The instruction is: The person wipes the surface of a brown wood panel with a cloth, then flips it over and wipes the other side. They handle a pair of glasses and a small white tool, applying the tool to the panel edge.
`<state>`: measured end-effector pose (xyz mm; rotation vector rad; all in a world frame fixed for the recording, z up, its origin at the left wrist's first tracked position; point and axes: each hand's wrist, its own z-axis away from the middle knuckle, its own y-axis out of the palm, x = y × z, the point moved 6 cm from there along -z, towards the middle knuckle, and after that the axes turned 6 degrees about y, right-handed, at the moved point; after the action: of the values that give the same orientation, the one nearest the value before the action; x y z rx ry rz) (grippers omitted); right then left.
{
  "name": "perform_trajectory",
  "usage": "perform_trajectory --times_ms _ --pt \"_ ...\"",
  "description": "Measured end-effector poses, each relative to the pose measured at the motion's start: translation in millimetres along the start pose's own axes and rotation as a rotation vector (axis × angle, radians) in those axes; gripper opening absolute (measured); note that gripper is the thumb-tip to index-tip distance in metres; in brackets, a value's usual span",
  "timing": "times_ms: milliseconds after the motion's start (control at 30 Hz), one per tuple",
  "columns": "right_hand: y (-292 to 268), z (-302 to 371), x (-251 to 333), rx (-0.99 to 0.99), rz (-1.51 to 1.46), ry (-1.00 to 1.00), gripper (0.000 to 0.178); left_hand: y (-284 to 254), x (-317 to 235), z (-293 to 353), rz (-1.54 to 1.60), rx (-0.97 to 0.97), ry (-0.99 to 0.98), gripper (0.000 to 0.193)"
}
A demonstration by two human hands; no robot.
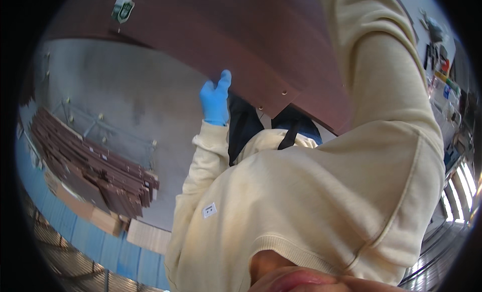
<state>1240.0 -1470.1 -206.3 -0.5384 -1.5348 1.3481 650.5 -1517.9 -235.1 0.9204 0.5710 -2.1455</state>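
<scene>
A large dark red-brown panel (241, 38) spans the upper part of the head view, in front of my body. It carries a green and white sticker (123, 10) near its far left side and a few small round holes near its near edge. My left hand (216, 98), in a blue glove, is at the panel's left edge, closed on it with the thumb side up; some of its fingers are hidden. My right arm (386, 76), in a cream sleeve, reaches forward over the panel's right side. The right hand lies beyond the top of the picture.
To the left, several long brown panels (95, 166) lie stacked beside a metal frame on wheels (85, 124). Cardboard pieces (95, 216) and a blue surface (100, 242) lie behind them. Tools and plastic bottles (447, 98) crowd the far right. Grey floor (165, 121) shows between.
</scene>
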Motion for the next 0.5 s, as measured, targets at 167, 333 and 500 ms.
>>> perform_trajectory --times_ms 167,333,500 --pt "-31.7 25.0 74.4 -0.349 0.18 -0.242 0.019 16.9 -7.7 8.9 0.195 0.144 -0.015 0.049" --pt "-140.6 84.3 128.3 -0.208 -0.526 -0.288 0.085 2.9 -7.9 -4.0 -0.051 0.201 -0.016 0.037" --pt "-159.5 172.5 76.1 -0.113 -1.322 -0.06 0.099 -10.4 -72.5 2.2 -0.218 0.348 0.031 0.046"
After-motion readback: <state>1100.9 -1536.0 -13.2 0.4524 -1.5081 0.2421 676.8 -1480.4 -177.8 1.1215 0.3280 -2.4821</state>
